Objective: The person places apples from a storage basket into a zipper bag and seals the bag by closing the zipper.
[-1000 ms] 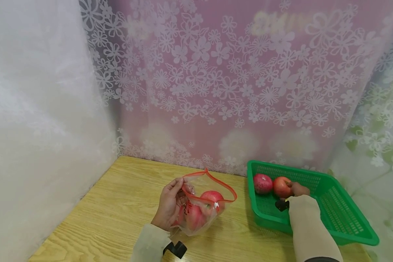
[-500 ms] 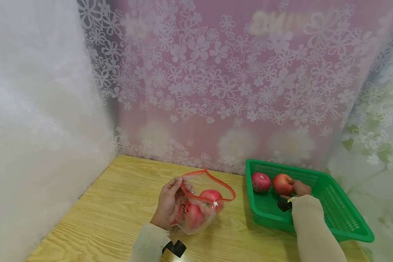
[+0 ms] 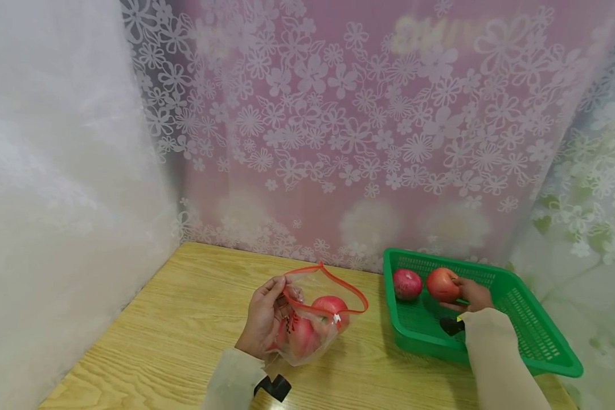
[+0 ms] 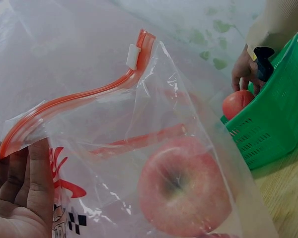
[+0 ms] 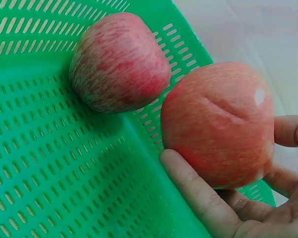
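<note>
Red apple is being held by the right hand — left hand is pinching a slider-zip bag, red print unreadable.

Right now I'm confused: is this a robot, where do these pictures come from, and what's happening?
There's no robot here, just a person working bare-handed. The wide picture is taken from the person's head, looking forward and down. The other two are taken from the wrists, each watching one hand's work. On the wood-patterned table sits a green basket. The left hand holds a clear bag with a red zip edge, and apples show through it. The right hand holds an orange-red apple at the basket, beside a pinker apple.
</note>
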### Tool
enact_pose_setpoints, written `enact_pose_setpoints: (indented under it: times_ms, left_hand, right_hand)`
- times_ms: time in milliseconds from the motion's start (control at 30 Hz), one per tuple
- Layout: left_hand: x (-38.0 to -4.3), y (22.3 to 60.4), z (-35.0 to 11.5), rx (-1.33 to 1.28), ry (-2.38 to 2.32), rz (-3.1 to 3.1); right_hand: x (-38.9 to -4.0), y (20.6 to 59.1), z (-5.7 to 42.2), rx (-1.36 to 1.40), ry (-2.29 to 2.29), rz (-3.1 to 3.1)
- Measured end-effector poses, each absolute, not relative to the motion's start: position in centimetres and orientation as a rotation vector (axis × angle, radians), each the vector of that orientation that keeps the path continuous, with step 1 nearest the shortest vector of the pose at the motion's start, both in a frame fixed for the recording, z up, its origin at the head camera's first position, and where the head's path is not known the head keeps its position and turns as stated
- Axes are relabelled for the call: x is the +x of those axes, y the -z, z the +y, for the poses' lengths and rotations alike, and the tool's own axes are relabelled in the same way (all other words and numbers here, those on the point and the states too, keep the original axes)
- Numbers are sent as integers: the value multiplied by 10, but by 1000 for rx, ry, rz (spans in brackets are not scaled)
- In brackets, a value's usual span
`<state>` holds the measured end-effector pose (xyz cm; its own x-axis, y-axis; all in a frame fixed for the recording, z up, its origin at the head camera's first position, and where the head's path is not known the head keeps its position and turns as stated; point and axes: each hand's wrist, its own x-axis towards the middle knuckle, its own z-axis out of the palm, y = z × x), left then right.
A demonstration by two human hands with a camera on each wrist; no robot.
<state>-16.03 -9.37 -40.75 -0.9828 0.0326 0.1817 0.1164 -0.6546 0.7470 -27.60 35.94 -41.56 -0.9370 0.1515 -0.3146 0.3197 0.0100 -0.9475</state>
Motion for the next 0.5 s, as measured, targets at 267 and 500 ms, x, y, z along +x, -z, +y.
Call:
enact_pose_setpoints:
  times_ms: [267, 500]
  left_hand:
    - [-160, 408, -94, -301, 2809, -1276]
    - [-160, 407, -94, -278, 2824, -1264]
  right_hand:
    - [-264, 406, 356, 550, 2233, 1947]
    - [-251, 397, 352, 492, 2217, 1931]
